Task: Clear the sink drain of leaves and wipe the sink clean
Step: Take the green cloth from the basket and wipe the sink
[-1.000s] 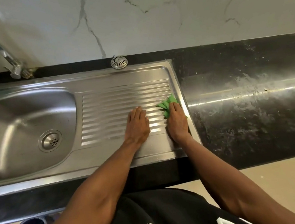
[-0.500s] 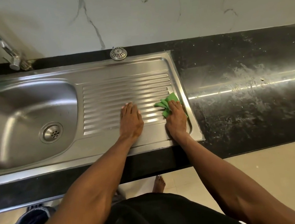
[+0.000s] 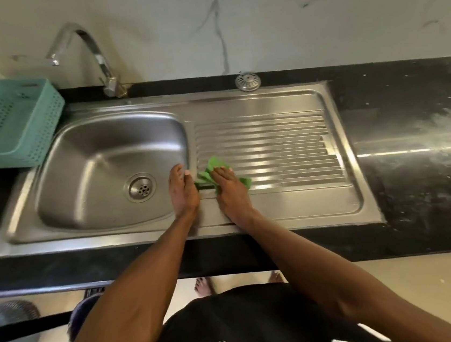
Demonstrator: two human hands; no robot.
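- A teal perforated basket (image 3: 8,124) is seen left of the sink basin (image 3: 92,169), standing on the black countertop (image 3: 407,99).
- A curved chrome tap (image 3: 93,53) is mounted behind the basin, at the foot of the marbled wall.
- The drain (image 3: 140,187) is set in the basin floor — no leaves can be made out on it.
- The left hand (image 3: 183,191) is laid flat and unclenched on the rim just right of the basin, grasping nothing.
- The green cloth (image 3: 213,172) is pressed under the right hand (image 3: 229,187) on the ribbed drainboard (image 3: 271,143) right of the basin; the fingers are spread over it, palm down.
- A round metal strainer cap (image 3: 247,81) is placed behind the drainboard, well right of the basin.
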